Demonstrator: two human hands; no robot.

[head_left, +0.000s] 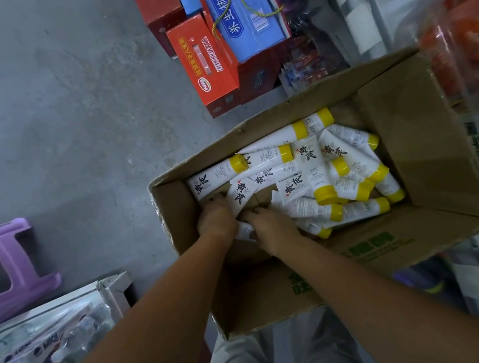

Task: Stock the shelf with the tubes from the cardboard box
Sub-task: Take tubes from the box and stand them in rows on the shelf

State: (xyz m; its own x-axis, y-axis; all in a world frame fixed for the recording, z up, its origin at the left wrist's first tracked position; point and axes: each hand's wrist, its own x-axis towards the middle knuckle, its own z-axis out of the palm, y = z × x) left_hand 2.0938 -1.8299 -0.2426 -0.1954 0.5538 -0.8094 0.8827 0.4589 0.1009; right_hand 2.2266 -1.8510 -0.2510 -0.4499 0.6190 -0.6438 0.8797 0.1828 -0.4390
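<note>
Head view: left hand (217,218) grips tube (241,197), axis pointing away; right hand (271,228) adjoining, grasp indeterminate; remaining tubes (316,178) rightward.

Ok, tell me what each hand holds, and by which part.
The left hand grips a tube round its middle, flat end sticking out. The right hand lies beside it; its fingers are hidden, so cannot tell.
</note>
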